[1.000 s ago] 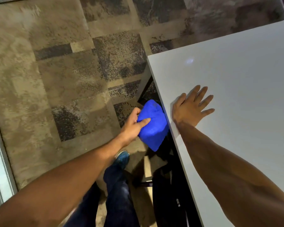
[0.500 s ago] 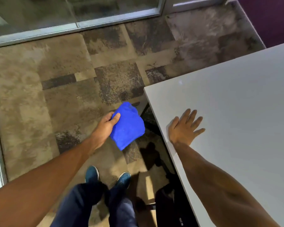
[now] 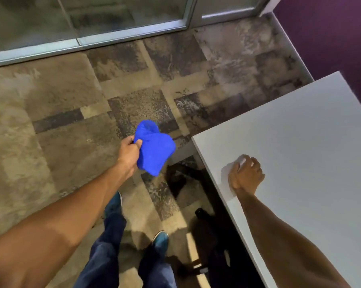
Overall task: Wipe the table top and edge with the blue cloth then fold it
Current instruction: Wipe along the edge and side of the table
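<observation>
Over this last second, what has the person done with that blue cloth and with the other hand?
The left hand has carried the crumpled blue cloth away from the white table's side edge, out over the patterned carpet, now pinching it by one corner. The right hand, flat a second ago, has curled its fingers on the tabletop. It stays near the table's corner, and the cloth stays held.

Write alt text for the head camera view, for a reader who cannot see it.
A person's left hand holds a bunched blue cloth in the air over patterned carpet, beside the corner of a white table. The right hand rests curled on the table top near its edge, and blue shoes show below.
</observation>
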The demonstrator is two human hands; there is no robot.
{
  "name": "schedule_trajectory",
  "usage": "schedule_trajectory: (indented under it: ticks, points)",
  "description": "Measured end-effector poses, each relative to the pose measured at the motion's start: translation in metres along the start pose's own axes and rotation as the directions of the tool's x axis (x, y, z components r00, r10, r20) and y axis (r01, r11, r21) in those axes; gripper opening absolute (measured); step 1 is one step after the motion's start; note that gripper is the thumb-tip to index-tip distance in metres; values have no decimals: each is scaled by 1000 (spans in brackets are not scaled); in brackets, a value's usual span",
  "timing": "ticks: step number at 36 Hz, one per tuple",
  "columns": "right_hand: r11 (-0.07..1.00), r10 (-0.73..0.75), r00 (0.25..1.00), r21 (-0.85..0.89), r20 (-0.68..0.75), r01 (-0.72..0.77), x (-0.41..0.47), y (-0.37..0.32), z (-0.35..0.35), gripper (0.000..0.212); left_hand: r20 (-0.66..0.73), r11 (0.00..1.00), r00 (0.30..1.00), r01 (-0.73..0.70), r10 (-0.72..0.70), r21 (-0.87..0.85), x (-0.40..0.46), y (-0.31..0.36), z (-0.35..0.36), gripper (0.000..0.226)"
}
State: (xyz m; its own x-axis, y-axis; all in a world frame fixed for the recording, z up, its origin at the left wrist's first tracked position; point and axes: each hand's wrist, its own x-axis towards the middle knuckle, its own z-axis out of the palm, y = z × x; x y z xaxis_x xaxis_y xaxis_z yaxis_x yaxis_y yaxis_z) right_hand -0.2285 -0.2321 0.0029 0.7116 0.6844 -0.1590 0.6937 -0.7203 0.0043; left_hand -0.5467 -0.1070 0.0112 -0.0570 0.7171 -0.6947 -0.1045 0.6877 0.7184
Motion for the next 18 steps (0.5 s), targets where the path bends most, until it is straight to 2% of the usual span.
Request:
schedule_trajectory:
  ticks: [3, 6, 10, 12, 14, 16, 18]
  points:
    - [1000, -2, 1000, 21, -21, 3, 9, -29, -3, 49, -116, 998, 991, 66, -66, 2, 13, 10, 4, 26]
    - [999, -30, 999, 12, -27, 30, 24, -61, -4, 58, -147, 994, 983, 109, -110, -11, 25, 13, 8, 27]
    - [989, 125, 992, 74, 21, -126, 38, -99, 5, 62, -109, 953, 970, 187, -217, -237, 39, 26, 15, 35]
    - [965, 232, 970, 111, 71, -239, 40, -113, 12, 62, -38, 922, 964, 239, -263, -306, 49, 32, 17, 39]
    - [965, 252, 966, 60, 66, -256, 38, -119, 19, 62, 108, 895, 957, 291, -270, -339, 54, 38, 18, 55]
    - [960, 275, 960, 32, 52, -277, 36, -122, 25, 63, 243, 894, 933, 333, -266, -298, 63, 39, 17, 72]
    - [946, 317, 947, 50, 51, -319, 38, -121, 28, 65, 312, 920, 914, 331, -258, -211, 74, 41, 16, 79]
